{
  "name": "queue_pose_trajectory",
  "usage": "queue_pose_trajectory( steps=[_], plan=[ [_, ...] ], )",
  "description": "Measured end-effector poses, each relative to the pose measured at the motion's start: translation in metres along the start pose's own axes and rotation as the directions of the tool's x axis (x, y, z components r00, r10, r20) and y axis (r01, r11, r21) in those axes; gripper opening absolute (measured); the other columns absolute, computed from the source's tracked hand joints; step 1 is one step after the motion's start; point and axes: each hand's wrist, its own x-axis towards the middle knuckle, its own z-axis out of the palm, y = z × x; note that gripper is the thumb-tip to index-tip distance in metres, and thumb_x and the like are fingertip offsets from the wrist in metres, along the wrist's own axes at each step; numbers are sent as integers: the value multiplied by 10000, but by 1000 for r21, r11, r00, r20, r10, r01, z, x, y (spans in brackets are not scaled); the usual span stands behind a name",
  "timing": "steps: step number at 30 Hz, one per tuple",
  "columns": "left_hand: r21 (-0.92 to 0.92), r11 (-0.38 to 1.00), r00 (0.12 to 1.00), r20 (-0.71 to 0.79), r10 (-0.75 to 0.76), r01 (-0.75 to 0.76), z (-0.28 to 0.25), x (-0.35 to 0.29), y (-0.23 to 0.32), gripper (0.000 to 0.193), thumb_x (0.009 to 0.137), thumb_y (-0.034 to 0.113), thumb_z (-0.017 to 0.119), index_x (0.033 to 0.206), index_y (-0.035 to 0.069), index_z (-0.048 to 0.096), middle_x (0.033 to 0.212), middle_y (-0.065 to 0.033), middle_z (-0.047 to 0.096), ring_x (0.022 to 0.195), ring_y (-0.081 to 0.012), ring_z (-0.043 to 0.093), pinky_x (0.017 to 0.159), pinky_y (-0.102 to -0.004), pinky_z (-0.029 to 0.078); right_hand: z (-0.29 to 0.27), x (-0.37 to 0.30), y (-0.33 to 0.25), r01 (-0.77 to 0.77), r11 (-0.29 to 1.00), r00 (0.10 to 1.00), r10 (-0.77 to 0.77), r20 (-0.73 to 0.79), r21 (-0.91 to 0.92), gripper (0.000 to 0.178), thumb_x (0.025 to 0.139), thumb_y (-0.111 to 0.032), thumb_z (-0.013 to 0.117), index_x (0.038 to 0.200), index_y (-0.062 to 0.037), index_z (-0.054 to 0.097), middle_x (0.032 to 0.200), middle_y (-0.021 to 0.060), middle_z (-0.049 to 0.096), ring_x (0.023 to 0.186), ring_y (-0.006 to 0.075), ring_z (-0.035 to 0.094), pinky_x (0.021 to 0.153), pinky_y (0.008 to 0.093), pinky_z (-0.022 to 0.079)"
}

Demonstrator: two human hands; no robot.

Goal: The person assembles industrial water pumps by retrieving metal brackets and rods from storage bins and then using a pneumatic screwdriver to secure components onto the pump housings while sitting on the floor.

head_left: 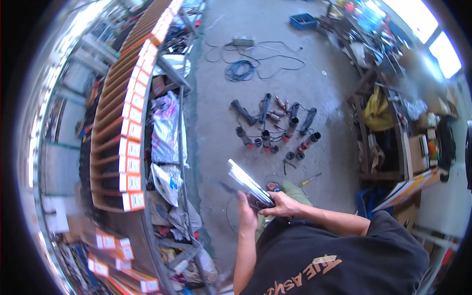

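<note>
Right hand (283,204) grasping white stack (249,182) | left hand (248,215) at near end, grip unclear | blue cable coil (240,72) on floor (216,132)

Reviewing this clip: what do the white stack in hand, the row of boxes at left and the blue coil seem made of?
White stack: thin layers, possibly paper or plastic; glare hides the finish.
Boxes: likely cardboard, with matte brown sides and white-and-orange ends.
Blue coil: probably plastic or rubber, judging by its flexible loops.
</note>
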Motion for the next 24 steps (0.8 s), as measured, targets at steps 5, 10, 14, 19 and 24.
queue_pose_trajectory(
  steps=[5,10,14,19,24],
  plan=[
    [77,990,991,47,-122,119,-35,67,30,413,1025,402,501,1180,27,575,1071,-82,650,996,-198,626,903,-359,502,-1,41,18,-73,971,991,95,-90,228,449,849,-239,797,1168,-1,590,860,13,644,733,87,593,659,274,510],
    [309,882,902,131,-411,357,-53,150,32,591,1045,490,372,1288,-30,513,1208,-124,618,1112,-227,595,1004,-372,454,20,79,57,-74,962,875,188,-446,261,527,815,-189,820,1246,-7,579,937,39,666,772,70,589,659,259,506],
    [615,655,837,-17,-546,439,-117,217,7,674,1030,530,399,1392,-39,430,1345,-127,540,1211,-211,532,1044,-345,408,61,132,110,-87,917,733,324,-599,390,527,745,-287,876,1067,3,576,780,23,625,684,78,570,594,282,496],
    [907,100,445,-102,-889,409,-227,301,-77,634,1010,568,419,1268,4,554,1140,-104,650,1056,-208,614,900,-364,505,121,175,219,-76,766,453,597,-663,638,497,785,-245,813,1139,11,576,855,37,640,769,94,587,663,303,512],
    [945,228,665,15,-747,234,-319,412,-113,330,1007,372,555,1121,64,591,966,-62,681,753,-110,615,620,-245,504,83,193,361,-222,644,116,763,-636,733,386,778,-283,759,990,14,632,831,83,682,779,122,637,700,325,532]
  ],
)
